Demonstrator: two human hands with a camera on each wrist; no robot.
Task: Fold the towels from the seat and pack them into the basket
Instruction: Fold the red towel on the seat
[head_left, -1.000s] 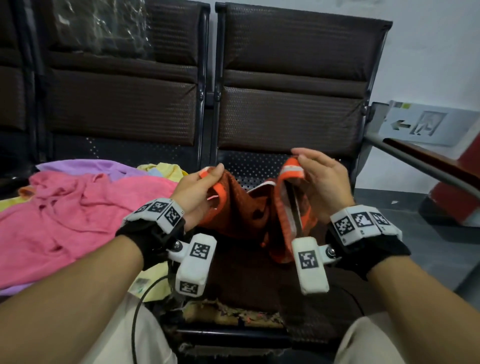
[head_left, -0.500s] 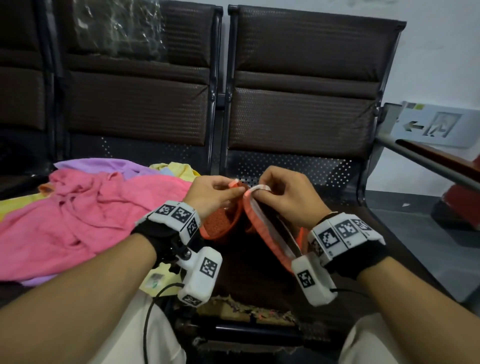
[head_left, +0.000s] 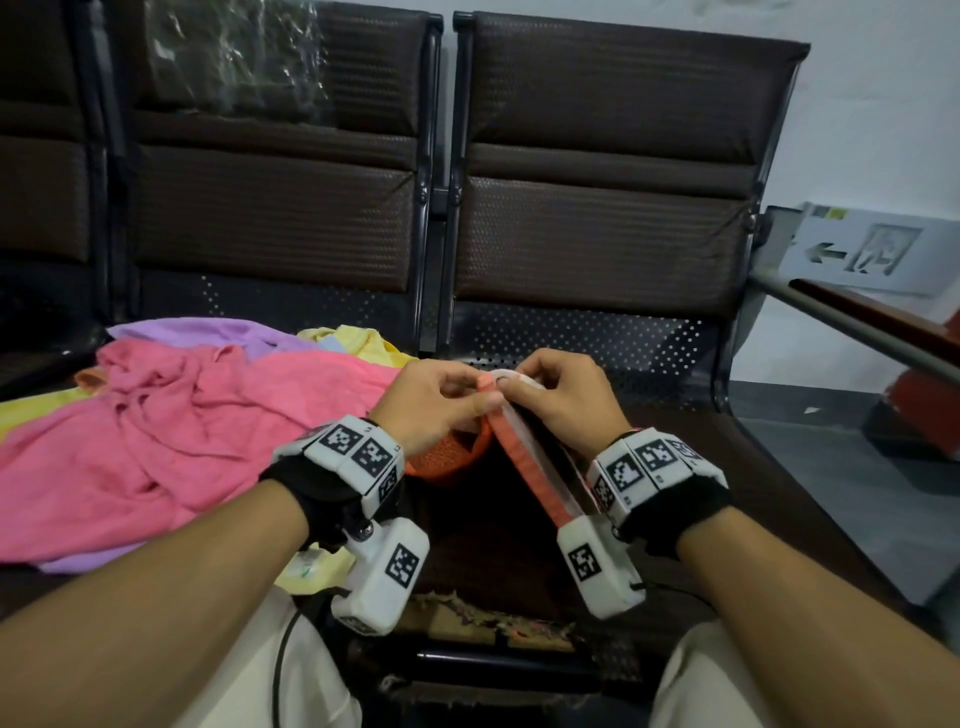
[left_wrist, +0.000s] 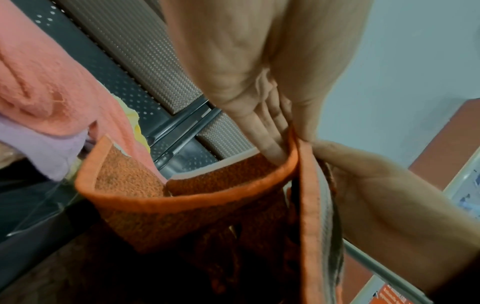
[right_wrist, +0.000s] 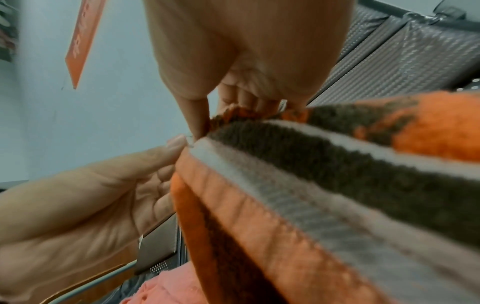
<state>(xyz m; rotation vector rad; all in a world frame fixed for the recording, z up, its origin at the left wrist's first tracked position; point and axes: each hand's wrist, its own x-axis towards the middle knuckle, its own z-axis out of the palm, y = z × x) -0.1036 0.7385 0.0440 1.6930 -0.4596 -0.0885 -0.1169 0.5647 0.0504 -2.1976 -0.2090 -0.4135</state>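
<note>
An orange towel (head_left: 524, 457) with white and dark stripes hangs between my two hands above the right seat. My left hand (head_left: 441, 400) pinches its orange hem (left_wrist: 293, 156) and my right hand (head_left: 561, 400) pinches the striped edge (right_wrist: 233, 164). Both hands meet at the towel's top, fingertips almost touching. The towel's lower part droops toward the seat (head_left: 753, 493). A crumpled pink towel (head_left: 156, 441) lies on the left seat over purple (head_left: 208, 332) and yellow (head_left: 358, 338) towels. No basket is in view.
Dark padded chair backs (head_left: 597, 197) stand behind the seats. A metal armrest bar (head_left: 857, 332) runs at the right, with a white sign (head_left: 862, 249) on the wall behind. My knees in light trousers (head_left: 260, 675) are at the bottom edge.
My hands have come together from apart, bringing the two ends of the orange towel to meet. They have also lowered a little toward the seat.
</note>
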